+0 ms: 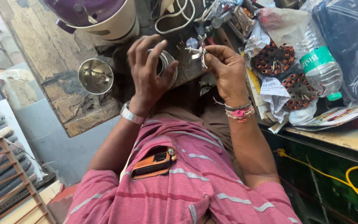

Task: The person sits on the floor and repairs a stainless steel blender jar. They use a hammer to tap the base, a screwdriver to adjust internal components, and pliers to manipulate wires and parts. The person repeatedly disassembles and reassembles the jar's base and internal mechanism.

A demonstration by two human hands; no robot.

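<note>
My left hand [148,74] is wrapped around a small round steel jar [167,63] lying on its side on the worn wooden bench [46,49]. My right hand [225,68] pinches a small metal blade piece [199,51] between thumb and fingers, just to the right of the jar's mouth. A steel watch sits on my left wrist, and beaded bands are on my right wrist.
A shiny steel cup [95,76] stands left of my hands. A purple-and-cream appliance base [100,16] sits at the back. Copper-wound motor cores [273,59], crumpled paper, a plastic bottle [320,66] and white cable [175,18] crowd the right. A yellow cord [332,176] hangs below the bench.
</note>
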